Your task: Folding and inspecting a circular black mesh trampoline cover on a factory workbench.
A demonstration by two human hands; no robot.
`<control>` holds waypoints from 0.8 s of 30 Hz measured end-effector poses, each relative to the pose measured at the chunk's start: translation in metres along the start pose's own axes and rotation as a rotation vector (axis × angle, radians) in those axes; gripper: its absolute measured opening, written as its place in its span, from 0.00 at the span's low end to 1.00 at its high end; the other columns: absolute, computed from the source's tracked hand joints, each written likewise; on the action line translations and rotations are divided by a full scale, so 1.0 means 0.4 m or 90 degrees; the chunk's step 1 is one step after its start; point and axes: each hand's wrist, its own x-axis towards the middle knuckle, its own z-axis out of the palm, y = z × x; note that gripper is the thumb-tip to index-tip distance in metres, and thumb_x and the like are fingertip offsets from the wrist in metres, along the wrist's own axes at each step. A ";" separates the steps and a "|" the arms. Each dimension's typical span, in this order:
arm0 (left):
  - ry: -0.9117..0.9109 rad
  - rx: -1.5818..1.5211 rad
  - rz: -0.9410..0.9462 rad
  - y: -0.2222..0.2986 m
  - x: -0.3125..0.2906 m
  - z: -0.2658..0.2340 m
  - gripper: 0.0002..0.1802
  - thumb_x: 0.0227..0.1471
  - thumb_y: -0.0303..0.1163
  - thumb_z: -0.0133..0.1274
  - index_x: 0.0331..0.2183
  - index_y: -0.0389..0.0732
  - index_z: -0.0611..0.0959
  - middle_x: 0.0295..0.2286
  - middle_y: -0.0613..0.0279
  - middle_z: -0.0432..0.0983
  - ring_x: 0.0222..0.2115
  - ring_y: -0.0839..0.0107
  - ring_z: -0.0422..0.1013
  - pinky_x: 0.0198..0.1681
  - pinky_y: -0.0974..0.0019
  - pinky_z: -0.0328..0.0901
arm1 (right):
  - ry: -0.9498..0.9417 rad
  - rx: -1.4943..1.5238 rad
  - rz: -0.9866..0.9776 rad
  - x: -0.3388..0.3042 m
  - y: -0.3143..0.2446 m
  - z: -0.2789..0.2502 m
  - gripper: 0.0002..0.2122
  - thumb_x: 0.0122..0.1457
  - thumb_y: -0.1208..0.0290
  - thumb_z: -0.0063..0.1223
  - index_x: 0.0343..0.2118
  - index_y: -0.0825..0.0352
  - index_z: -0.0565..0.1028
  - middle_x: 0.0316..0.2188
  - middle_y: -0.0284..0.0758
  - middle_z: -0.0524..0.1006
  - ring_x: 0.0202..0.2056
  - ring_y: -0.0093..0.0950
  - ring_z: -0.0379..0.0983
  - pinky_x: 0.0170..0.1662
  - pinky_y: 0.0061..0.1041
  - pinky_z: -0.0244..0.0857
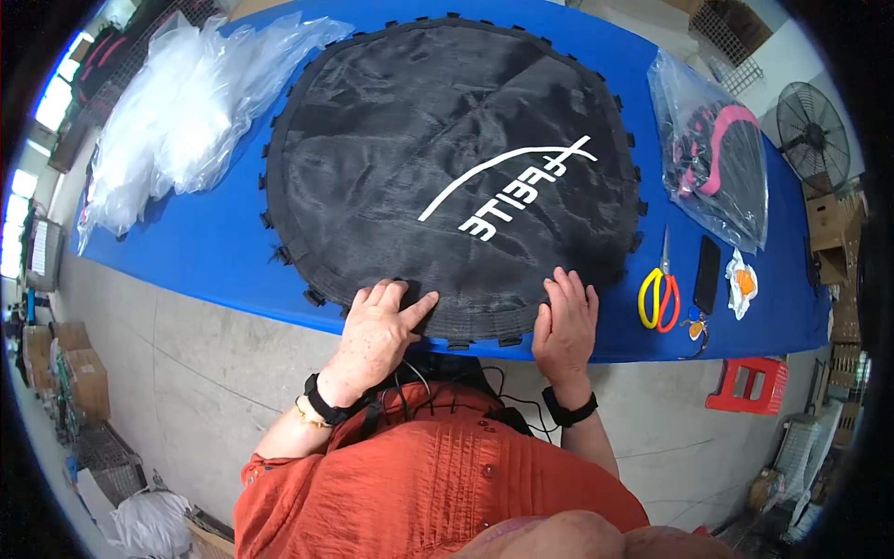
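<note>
A round black mesh trampoline mat lies spread on the blue-covered table, its stitched rim set with small black tabs and a white printed mark on its right half. On the near rim, left of the middle, rests my left hand, thumb apart from the fingers. My right hand lies flat on the near rim farther right, fingers stretched forward. Neither hand grips anything that I can see. Yellow-and-red-handled scissors lie right of the mat, close to my right hand.
Clear plastic bags are heaped at the left. On the right lie a bagged black-and-pink item, a black phone, keys and an orange thing in white wrapping. A red stool and a fan stand beyond.
</note>
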 end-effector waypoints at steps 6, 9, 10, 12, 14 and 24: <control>0.007 -0.030 0.001 -0.012 -0.005 0.010 0.41 0.42 0.34 0.73 0.61 0.54 0.82 0.51 0.52 0.75 0.55 0.54 0.71 0.57 0.52 0.65 | -0.043 -0.034 0.015 -0.003 -0.005 0.001 0.19 0.69 0.69 0.50 0.62 0.64 0.74 0.66 0.43 0.71 0.68 0.47 0.64 0.73 0.54 0.49; 0.009 -0.037 0.009 -0.016 -0.007 0.011 0.41 0.43 0.35 0.72 0.61 0.54 0.82 0.52 0.52 0.75 0.55 0.54 0.71 0.58 0.52 0.64 | -0.074 -0.048 0.004 0.000 -0.038 -0.008 0.20 0.69 0.67 0.51 0.63 0.61 0.75 0.66 0.42 0.71 0.68 0.48 0.64 0.73 0.57 0.48; 0.024 -0.040 0.023 -0.019 -0.009 0.016 0.40 0.43 0.35 0.72 0.61 0.53 0.82 0.52 0.52 0.75 0.55 0.54 0.71 0.58 0.52 0.64 | -0.077 -0.044 0.001 0.002 -0.054 -0.008 0.20 0.69 0.67 0.51 0.63 0.61 0.75 0.66 0.42 0.71 0.68 0.48 0.64 0.73 0.57 0.48; 0.040 -0.052 0.046 -0.027 -0.012 0.016 0.39 0.45 0.36 0.71 0.61 0.52 0.82 0.52 0.51 0.75 0.56 0.53 0.71 0.57 0.53 0.65 | -0.113 0.000 -0.053 0.008 -0.089 -0.009 0.21 0.70 0.63 0.52 0.64 0.58 0.74 0.67 0.41 0.71 0.69 0.49 0.63 0.73 0.58 0.47; 0.044 -0.063 0.049 -0.033 -0.014 0.014 0.39 0.45 0.36 0.71 0.61 0.51 0.82 0.52 0.51 0.75 0.56 0.53 0.71 0.56 0.53 0.65 | -0.140 0.024 -0.073 0.023 -0.116 -0.019 0.21 0.70 0.61 0.51 0.65 0.57 0.74 0.67 0.41 0.71 0.69 0.49 0.63 0.73 0.59 0.47; 0.098 -0.215 0.078 -0.094 -0.025 0.020 0.26 0.58 0.39 0.64 0.57 0.41 0.83 0.53 0.49 0.76 0.56 0.49 0.71 0.57 0.51 0.66 | -0.208 0.042 -0.142 0.039 -0.165 -0.007 0.34 0.68 0.39 0.51 0.70 0.56 0.69 0.71 0.41 0.65 0.71 0.48 0.59 0.74 0.57 0.45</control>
